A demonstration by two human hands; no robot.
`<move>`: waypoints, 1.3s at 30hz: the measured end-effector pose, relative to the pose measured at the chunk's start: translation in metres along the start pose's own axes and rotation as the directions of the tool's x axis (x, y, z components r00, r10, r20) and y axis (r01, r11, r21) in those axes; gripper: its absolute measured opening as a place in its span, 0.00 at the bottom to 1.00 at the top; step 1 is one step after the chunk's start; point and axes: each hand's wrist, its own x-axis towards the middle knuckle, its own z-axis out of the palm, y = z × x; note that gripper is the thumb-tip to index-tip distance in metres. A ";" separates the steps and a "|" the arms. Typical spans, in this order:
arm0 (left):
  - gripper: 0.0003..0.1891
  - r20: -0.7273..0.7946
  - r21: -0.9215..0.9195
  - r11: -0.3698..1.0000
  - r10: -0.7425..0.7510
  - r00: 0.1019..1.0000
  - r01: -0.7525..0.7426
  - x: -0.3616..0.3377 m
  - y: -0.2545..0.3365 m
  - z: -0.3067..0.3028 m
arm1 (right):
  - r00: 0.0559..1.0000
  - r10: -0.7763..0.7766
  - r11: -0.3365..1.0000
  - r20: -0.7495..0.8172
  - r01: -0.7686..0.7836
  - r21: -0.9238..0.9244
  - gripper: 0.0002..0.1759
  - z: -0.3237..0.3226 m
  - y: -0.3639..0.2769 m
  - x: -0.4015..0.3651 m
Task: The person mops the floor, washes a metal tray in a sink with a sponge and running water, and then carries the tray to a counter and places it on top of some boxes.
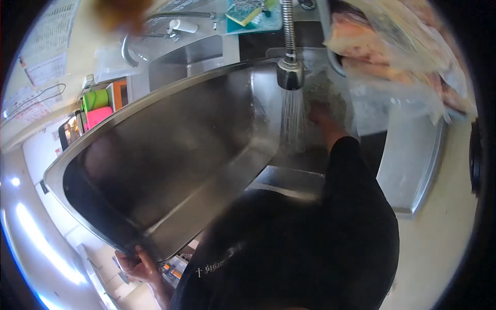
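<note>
A large, deep stainless steel pan (181,139) is tilted across the view, its far end reaching into the sink by the running water. With its fingers bent over the rim at the near corner, my left hand (138,264) grips the pan. My right hand (321,114) is low in the sink (330,57), just right of the water stream (293,119). Its fingers are blurred, so I cannot make out whether it holds anything. Water falls from the spray head (290,73) on a coiled metal hose, beside the pan's far end.
Clear plastic bags of pale pink raw meat (392,57) lie at the right edge of the sink. A second basin (188,57) with a faucet (129,51) is at the back left. A sponge (243,13) rests on a teal tray (266,21). Green (96,99) and pink items (99,118) stand left.
</note>
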 end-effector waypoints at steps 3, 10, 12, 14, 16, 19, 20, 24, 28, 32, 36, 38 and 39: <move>0.13 -0.058 0.176 0.982 0.085 0.995 -0.074 0.011 0.017 0.004 | 0.991 0.024 0.999 0.128 -0.019 -0.045 0.26 0.004 0.002 0.026; 0.13 -0.047 0.215 0.976 0.050 0.998 -0.039 0.010 0.004 -0.007 | 0.981 -0.079 0.994 -0.177 0.063 -0.092 0.22 -0.009 0.004 -0.014; 0.11 -0.055 0.124 0.992 -0.008 0.998 0.015 0.002 -0.003 -0.006 | 0.998 -0.031 0.994 -0.057 0.025 -0.105 0.25 0.008 0.016 -0.016; 0.09 -0.091 -0.057 0.994 -0.103 0.990 0.099 -0.003 -0.008 0.003 | 0.999 -0.030 0.987 0.031 0.034 -0.155 0.28 0.008 0.027 -0.030; 0.08 -0.071 -0.144 0.983 -0.128 0.989 0.117 -0.008 -0.013 0.007 | 0.994 -0.078 0.967 0.079 0.094 -0.236 0.31 -0.028 0.018 -0.065; 0.08 -0.033 -0.147 0.981 -0.130 0.991 0.124 -0.011 -0.011 0.007 | 0.996 -0.073 0.975 0.050 0.082 -0.209 0.34 -0.013 0.025 -0.056; 0.08 -0.019 -0.126 0.985 -0.122 0.992 0.118 -0.011 -0.010 0.007 | 0.995 -0.053 0.974 0.079 0.069 -0.215 0.33 -0.016 0.021 -0.055; 0.07 -0.014 -0.191 0.971 -0.147 0.989 0.142 -0.014 -0.014 0.009 | 0.998 -0.021 0.990 0.066 0.030 -0.136 0.30 -0.018 0.005 -0.047; 0.08 -0.014 -0.239 0.956 -0.180 0.984 0.172 -0.011 -0.011 0.014 | 0.934 -0.177 0.972 -0.310 0.116 -0.205 0.25 0.022 0.017 -0.003; 0.09 -0.026 -0.214 0.965 -0.162 0.987 0.152 -0.004 -0.013 0.023 | 0.998 -0.065 0.970 0.014 0.067 -0.235 0.21 -0.003 0.000 0.005; 0.07 0.015 -0.218 0.959 -0.182 0.983 0.181 0.003 0.001 0.027 | 0.999 -0.005 0.971 0.041 0.015 -0.238 0.19 0.001 0.002 0.014; 0.07 0.003 -0.210 0.958 -0.198 0.980 0.194 0.005 0.000 0.028 | 0.999 -0.009 0.973 0.042 0.018 -0.228 0.20 -0.003 -0.002 0.008; 0.07 0.017 -0.193 0.964 -0.182 0.983 0.182 0.005 -0.003 0.026 | 0.999 -0.023 0.975 0.031 0.029 -0.221 0.20 -0.006 -0.003 0.000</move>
